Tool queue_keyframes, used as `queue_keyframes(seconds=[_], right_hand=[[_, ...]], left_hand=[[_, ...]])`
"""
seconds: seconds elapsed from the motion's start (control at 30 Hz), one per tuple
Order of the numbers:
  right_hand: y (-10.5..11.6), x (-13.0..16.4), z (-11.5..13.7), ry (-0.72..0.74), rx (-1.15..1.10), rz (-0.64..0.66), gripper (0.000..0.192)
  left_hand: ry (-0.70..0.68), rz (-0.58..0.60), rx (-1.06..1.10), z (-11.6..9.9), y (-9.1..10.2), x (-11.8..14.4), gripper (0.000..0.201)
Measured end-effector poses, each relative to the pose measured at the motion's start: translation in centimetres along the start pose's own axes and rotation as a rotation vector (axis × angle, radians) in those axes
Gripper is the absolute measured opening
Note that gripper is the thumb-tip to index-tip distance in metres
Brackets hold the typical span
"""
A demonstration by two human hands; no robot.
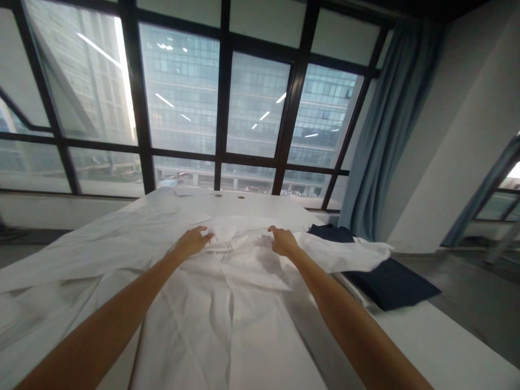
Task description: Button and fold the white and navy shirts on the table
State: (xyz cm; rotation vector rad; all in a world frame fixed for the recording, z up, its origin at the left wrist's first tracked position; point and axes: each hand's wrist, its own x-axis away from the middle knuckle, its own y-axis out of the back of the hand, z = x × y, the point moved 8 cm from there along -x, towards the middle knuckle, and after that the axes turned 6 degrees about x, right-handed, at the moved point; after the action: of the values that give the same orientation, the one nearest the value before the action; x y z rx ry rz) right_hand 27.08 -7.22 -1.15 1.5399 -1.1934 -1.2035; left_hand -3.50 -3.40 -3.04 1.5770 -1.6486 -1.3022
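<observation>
A long white garment (195, 319), like a coat or shirt, lies spread on the table with its front seam running toward me. Its collar end (227, 234) is farthest from me, bunched in folds. At the left of this collar end is my left hand (193, 242), thumb and fingers apart, close to or touching the cloth. On the other side my right hand (283, 242) is over the shoulder area, index finger stretched and thumb apart. One white sleeve (345, 253) extends to the right. The undersides of both hands are hidden.
More white cloth (73, 254) covers the table's left side. Folded dark navy fabric (390, 284) lies at the right, partly under the sleeve. The white table (268, 205) reaches toward large windows (182, 92). A blue curtain (390, 130) hangs beside a wall at right.
</observation>
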Motion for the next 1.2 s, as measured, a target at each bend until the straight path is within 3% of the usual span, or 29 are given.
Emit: queue_keyframes(seconds=[0.13,0.2,0.27,0.43,0.5,0.57,0.7,0.77,0.9,1.07,1.2], right_hand=[[-0.3,2.1,0.5,-0.027,0.107,0.198,0.035],[0.0,3.2,0.9,-0.070,0.136,0.230,0.034],[1.2,4.0,1.9,-0.076,0.142,0.164,0.036],[6.3,5.0,5.6,0.004,-0.107,-0.215,0.047],[7.4,5.2,7.2,0.083,-0.219,-0.296,0.051],[7.8,5.3,8.7,0.164,-0.285,-0.298,0.055],[7.5,5.5,11.2,0.281,-0.360,-0.187,0.031],[7.9,5.8,11.9,0.332,-0.405,-0.206,0.027],[8.5,6.0,11.8,0.407,-0.543,-0.241,0.026],[7.9,5.3,10.3,0.476,-0.741,-0.153,0.022],[7.3,4.8,9.4,0.510,-0.825,-0.064,0.025]], left_hand=[[-0.097,0.105,0.028,-1.4,-0.8,1.5,0.030],[-0.172,0.035,0.035,-2.4,-0.4,2.6,0.020],[-0.261,-0.095,0.065,-3.6,0.8,3.8,0.016],[-0.402,-0.286,0.099,-5.6,3.0,7.2,0.014],[-0.391,-0.323,0.074,-5.6,3.5,8.6,0.016],[-0.369,-0.343,0.049,-5.6,3.7,10.0,0.017],[-0.318,-0.382,0.042,-5.5,4.3,12.4,0.019],[-0.276,-0.434,0.068,-5.5,4.6,13.3,0.017],[-0.189,-0.488,0.220,-5.1,4.2,13.8,0.031],[-0.118,-0.310,0.459,-4.4,2.2,12.8,0.030],[-0.160,-0.356,0.588,-4.3,3.1,12.7,0.033]])
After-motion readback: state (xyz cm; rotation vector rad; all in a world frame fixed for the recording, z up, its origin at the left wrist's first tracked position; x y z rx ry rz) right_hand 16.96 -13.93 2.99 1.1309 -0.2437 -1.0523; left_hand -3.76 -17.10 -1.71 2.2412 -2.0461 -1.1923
